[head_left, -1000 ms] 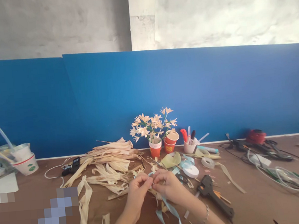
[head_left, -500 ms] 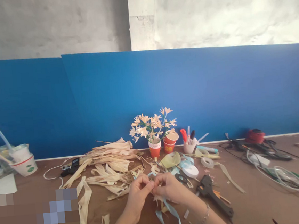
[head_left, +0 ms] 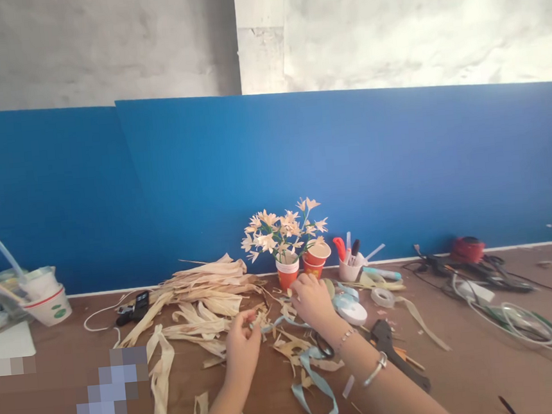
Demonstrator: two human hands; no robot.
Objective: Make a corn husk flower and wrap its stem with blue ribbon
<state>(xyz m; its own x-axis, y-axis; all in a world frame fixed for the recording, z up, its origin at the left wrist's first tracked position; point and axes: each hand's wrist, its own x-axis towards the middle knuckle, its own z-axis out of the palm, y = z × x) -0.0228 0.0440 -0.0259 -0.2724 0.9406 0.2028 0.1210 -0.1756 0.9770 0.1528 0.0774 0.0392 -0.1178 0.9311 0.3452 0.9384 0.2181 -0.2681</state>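
Observation:
My left hand (head_left: 244,346) is raised at the edge of the dried husk pile (head_left: 206,290), thumb and fingers closed on a small pale piece too small to name. A light blue ribbon (head_left: 318,413) lies in a loop on the table, and part of it runs close to the left fingertips. Farther forward, my right hand (head_left: 312,302) is curled downward just in front of the red paper cups (head_left: 289,277). What its fingertips pinch, if anything, is hidden. Pale husk flowers (head_left: 278,232) on green stems stand in the cups. Husk scraps (head_left: 288,351) lie between the hands.
A black glue gun (head_left: 398,354) lies right of my right forearm. Behind it are a white ribbon spool (head_left: 353,313), a tape roll (head_left: 383,298) and a cup of tools (head_left: 350,270). Cables (head_left: 519,331) sprawl at right; a white cup (head_left: 50,307) stands at left.
My hands were together over the table and have parted. The right hand has moved forward toward the cups; the left has shifted slightly left and stays closed.

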